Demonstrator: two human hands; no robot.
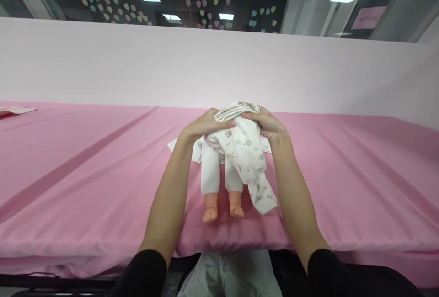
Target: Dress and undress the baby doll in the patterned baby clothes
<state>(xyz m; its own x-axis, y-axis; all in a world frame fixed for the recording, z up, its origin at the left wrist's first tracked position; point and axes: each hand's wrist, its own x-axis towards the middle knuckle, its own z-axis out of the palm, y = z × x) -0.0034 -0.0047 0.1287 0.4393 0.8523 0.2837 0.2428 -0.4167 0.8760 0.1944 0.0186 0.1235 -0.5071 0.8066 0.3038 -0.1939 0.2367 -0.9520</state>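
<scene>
Left hand (206,125) and right hand (265,123) fingers clamped on bunched white printed cotton garment (245,151), over plastic baby doll in white trousers (219,173), on pink cloth-covered table (85,173).

doll (222,182) head hidden under printed garment (245,151), far cloth (15,110) cut off

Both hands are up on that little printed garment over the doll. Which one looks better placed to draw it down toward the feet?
Probably the right hand. It grips the white printed baby garment on the side where the fabric hangs loose toward the doll's bare plastic feet. The left hand holds the bunched top edge.
</scene>
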